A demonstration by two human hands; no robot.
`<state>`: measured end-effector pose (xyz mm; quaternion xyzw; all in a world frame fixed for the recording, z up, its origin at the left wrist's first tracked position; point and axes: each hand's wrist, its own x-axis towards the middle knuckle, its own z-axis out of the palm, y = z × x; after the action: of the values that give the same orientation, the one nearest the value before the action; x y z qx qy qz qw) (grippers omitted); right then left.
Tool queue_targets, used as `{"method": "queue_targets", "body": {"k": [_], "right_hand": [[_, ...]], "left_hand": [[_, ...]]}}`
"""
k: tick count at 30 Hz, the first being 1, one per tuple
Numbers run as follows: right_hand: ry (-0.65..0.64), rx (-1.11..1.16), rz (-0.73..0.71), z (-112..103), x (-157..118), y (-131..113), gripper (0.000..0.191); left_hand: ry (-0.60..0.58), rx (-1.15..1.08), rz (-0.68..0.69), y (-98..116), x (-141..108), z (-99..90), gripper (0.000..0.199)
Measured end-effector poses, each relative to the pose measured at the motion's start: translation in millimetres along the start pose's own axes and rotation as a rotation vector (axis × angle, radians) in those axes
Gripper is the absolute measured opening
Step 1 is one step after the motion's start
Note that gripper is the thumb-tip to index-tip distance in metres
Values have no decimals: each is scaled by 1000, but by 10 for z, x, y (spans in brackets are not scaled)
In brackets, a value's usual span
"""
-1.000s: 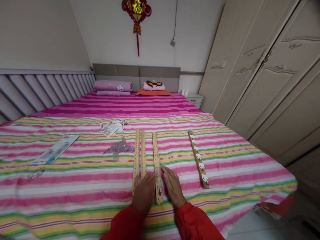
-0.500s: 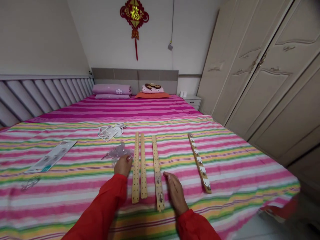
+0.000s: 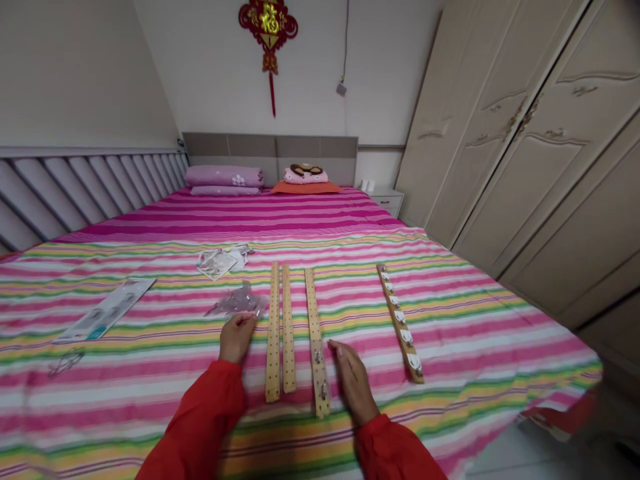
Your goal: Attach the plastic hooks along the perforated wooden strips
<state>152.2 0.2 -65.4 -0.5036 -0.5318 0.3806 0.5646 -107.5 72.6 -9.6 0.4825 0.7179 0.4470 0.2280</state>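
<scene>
Beyond a bed (image 3: 190, 400) with a pink, white, yellow and green striped cover, shows a grey panelled headboard (image 3: 240, 147). Brings the left hand (image 3: 236, 339) to the near edge of a crumpled, greyish clear plastic bag (image 3: 234, 300), fingers drawn narrow and touching it; cannot tell what, if anything, is between the fingertips. Holds the right hand (image 3: 354, 380) open and empty, just right of a pale perforated wooden strip (image 3: 313, 313) bearing two metal fittings (image 3: 320, 373) near its near end, not touching it. Has two more pale perforated strips (image 3: 273, 333) between that strip and the left hand, in the way. Includes a brown bar with white-based hooks (image 3: 399, 317) farther right, clear packets (image 3: 220, 263) beyond the bag, and a long clear package (image 3: 107, 310) well to the left.
</scene>
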Motion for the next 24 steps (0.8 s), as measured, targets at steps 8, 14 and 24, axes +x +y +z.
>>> {"method": "queue_targets", "body": {"k": [8, 14, 24], "right_hand": [[-50, 238, 162, -61, 79, -24, 43], [-28, 343, 183, -15, 33, -135, 36], [-57, 372, 147, 154, -116, -690, 28]], "left_hand": [[-171, -384, -37, 95, -589, -175, 42], [-127, -168, 297, 183, -984, -93, 27], [-107, -11, 648, 304, -1365, 68, 13]]}}
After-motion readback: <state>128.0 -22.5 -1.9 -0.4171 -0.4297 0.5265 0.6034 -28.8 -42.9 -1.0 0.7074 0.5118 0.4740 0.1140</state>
